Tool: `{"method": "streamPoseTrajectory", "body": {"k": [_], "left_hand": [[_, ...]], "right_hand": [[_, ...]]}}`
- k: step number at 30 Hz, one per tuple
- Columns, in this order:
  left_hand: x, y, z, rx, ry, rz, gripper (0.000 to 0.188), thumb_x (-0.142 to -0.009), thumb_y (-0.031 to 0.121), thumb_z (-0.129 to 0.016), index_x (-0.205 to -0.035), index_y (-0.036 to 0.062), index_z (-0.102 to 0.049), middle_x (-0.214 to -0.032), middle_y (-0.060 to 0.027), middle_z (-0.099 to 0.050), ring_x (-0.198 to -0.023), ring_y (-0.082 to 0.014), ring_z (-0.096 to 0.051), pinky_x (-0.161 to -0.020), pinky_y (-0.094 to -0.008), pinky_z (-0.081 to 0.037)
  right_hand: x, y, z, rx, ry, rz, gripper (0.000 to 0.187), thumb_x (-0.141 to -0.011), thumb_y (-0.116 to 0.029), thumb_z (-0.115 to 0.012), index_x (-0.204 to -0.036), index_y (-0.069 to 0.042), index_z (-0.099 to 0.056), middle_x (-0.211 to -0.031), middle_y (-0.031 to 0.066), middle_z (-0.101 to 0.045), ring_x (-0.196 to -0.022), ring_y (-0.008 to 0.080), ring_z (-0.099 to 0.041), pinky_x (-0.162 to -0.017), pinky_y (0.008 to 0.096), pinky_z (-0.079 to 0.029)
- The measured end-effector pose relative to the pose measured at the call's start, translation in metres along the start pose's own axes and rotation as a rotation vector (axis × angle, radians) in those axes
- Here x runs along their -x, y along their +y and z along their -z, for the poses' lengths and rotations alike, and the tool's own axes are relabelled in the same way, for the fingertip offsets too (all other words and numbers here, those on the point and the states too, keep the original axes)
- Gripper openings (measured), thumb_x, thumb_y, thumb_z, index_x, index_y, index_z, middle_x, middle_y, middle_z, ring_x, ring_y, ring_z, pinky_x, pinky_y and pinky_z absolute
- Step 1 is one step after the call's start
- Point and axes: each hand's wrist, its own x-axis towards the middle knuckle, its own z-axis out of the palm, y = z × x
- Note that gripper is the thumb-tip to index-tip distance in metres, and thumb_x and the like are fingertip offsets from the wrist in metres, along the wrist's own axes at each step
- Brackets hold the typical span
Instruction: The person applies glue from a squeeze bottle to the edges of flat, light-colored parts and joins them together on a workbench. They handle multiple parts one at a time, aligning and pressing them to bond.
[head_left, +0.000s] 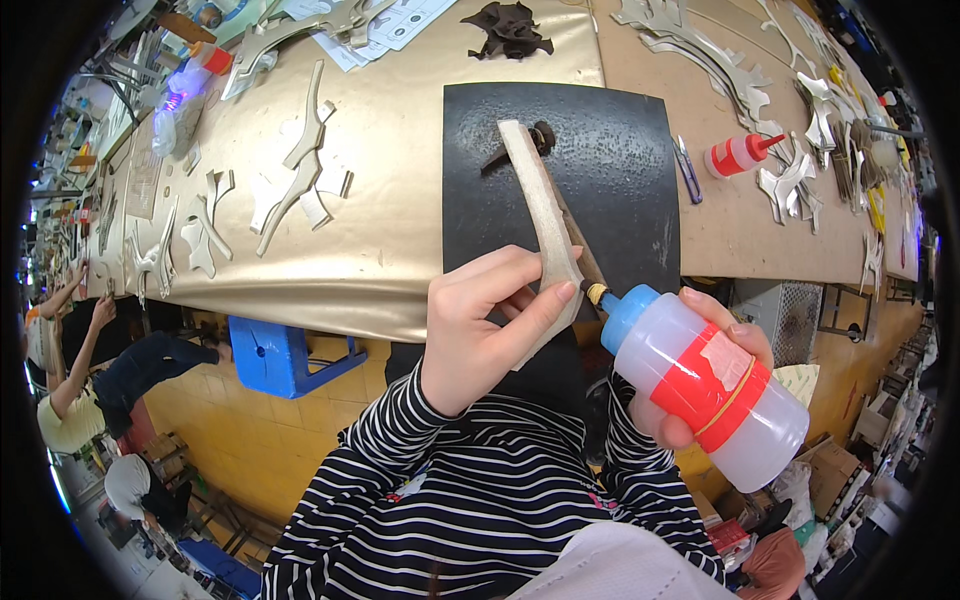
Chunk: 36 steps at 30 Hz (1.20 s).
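Holding the bottle (710,388), the right hand (660,419) is partly hidden.

squeeze bottle (712,388) hides part of right hand (750,338); far-left clutter (75,135) too small to tell

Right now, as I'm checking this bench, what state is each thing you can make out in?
Left hand: closed on pale strip
Right hand: wrapped around large bottle
Pale strip: held above the mat
Large bottle: tilted, blue cap on
Small bottle: red spout on
Knife: lying down, blade state unclear
Black mat: spread flat
Dark scrap: crumpled
Blue stool: unoccupied
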Motion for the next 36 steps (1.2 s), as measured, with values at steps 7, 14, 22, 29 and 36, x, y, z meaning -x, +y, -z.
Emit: {"method": "streamPoseTrajectory", "body": {"k": [7, 14, 22, 29, 36], "left_hand": [[0.001, 0.0, 0.001, -0.016, -0.005, 0.0, 0.023, -0.086, 0.007, -0.068, -0.108, -0.0025, -0.069, -0.08, -0.0053, -0.065, -0.06, -0.0054, -0.06, -0.052, -0.0176, -0.046], [0.002, 0.0, -0.001, 0.008, 0.011, -0.006, 0.023, -0.086, 0.006, -0.068, -0.106, -0.003, -0.069, -0.08, -0.0056, -0.066, -0.06, -0.0054, -0.06, -0.052, -0.0172, -0.045], [0.002, -0.004, -0.002, 0.067, 0.034, 0.007, 0.021, -0.085, 0.007, -0.069, -0.104, -0.0027, -0.07, -0.079, -0.0051, -0.065, -0.059, -0.005, -0.06, -0.051, -0.0169, -0.044], [0.003, -0.004, -0.001, 0.057, 0.035, 0.019, 0.022, -0.085, 0.007, -0.069, -0.105, -0.0028, -0.069, -0.079, -0.0047, -0.065, -0.06, -0.0053, -0.06, -0.051, -0.0164, -0.045], [0.005, 0.002, 0.0, 0.213, 0.073, 0.188, 0.028, -0.088, 0.005, -0.066, -0.114, -0.0064, -0.064, -0.09, -0.0084, -0.068, -0.076, -0.0092, -0.064, -0.065, -0.0197, -0.051]], "right_hand": [[0.002, 0.011, -0.003, -0.048, 0.044, 0.129, 0.105, -0.055, -0.025, -0.094, -0.137, -0.014, -0.029, -0.138, 0.0302, -0.042, -0.12, 0.0326, -0.053, -0.091, 0.0391, -0.053], [0.004, 0.011, -0.004, -0.079, 0.074, 0.128, 0.105, -0.054, -0.026, -0.094, -0.135, -0.012, -0.029, -0.136, 0.0303, -0.043, -0.119, 0.032, -0.055, -0.091, 0.0387, -0.053], [0.003, 0.01, -0.008, 0.148, 0.131, 0.204, 0.089, -0.075, -0.051, -0.074, -0.132, 0.001, -0.028, -0.124, 0.0212, -0.044, -0.1, 0.0395, -0.062, -0.073, 0.0371, -0.06], [0.0, 0.012, -0.009, 0.09, 0.104, 0.162, 0.091, -0.071, -0.046, -0.078, -0.137, -0.01, -0.027, -0.128, 0.0232, -0.044, -0.104, 0.039, -0.06, -0.076, 0.0367, -0.058], [0.001, 0.007, -0.003, -0.064, -0.02, 0.094, 0.102, -0.056, -0.027, -0.094, -0.133, -0.011, -0.03, -0.136, 0.0284, -0.045, -0.119, 0.0315, -0.054, -0.092, 0.0366, -0.051]]}}
